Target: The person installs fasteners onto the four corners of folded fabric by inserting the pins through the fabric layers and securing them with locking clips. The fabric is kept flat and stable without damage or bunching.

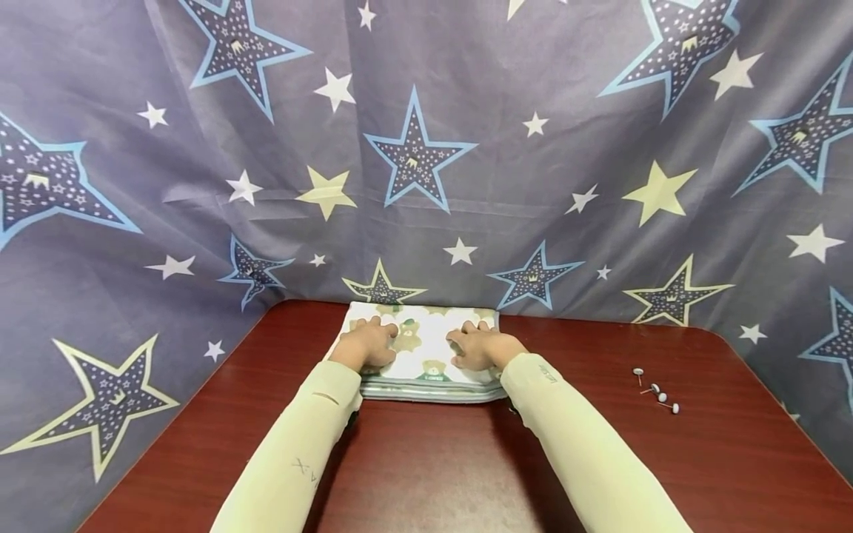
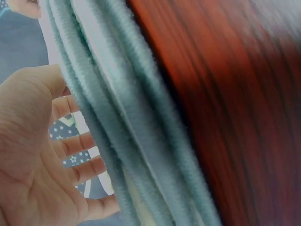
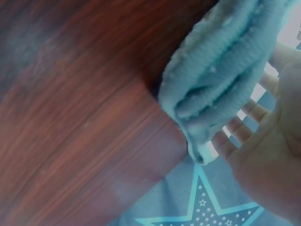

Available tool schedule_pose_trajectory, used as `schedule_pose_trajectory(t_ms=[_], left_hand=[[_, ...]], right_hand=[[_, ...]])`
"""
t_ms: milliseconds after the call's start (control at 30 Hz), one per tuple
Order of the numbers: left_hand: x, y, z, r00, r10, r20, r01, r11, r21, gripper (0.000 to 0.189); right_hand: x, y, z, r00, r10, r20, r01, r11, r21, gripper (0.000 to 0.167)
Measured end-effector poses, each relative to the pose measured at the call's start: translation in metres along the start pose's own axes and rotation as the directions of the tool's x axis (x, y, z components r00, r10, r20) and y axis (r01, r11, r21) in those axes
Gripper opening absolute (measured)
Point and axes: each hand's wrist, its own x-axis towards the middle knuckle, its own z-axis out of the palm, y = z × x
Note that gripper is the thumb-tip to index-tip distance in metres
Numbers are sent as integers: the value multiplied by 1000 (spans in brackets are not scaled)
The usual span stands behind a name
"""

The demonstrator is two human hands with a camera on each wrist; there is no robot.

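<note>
A folded white blanket [image 1: 413, 340] with a bear print lies at the far side of the table, its layers stacked and edged in grey-green binding. My left hand [image 1: 369, 344] rests on its left part, fingers spread and pointing away from me. On the right part lies my right hand [image 1: 481, 346], its fingers loosely bent over the top. Several rounded folds of the blanket [image 2: 127, 108] show side-on in the left wrist view, with the palm beside them. The right wrist view shows the folded end of the blanket [image 3: 216, 70] close to the fingers.
The reddish-brown table [image 1: 426, 459] carries several small white-headed pins [image 1: 662, 397] to the right of the right forearm. A grey-purple curtain [image 1: 506, 89] printed with stars hangs behind the table and along its sides.
</note>
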Motion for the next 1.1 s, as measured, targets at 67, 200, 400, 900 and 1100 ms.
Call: schedule_pose_trajectory(t_ms=[67,200,400,900,1100], left_hand=[[0,4,0,1000,-1,4,1,1000,4,47],[-1,11,1,1000,2,13,-2,1000,5,47],[1,19,3,1000,7,4,-7,1000,-9,47],[4,47,5,998,61,-17,-61,998,-26,48],[7,58,6,998,64,-17,-64,998,-22,49]], right_hand=[[-3,3,1,1000,-5,-4,5,1000,14,56],[-9,10,2,1000,-12,-6,12,999,45,56],[-15,23,3,999,-33,-27,34,998,58,56],[-37,55,6,995,-64,-71,70,994,80,55],[-45,65,5,996,-67,-67,72,994,83,55]])
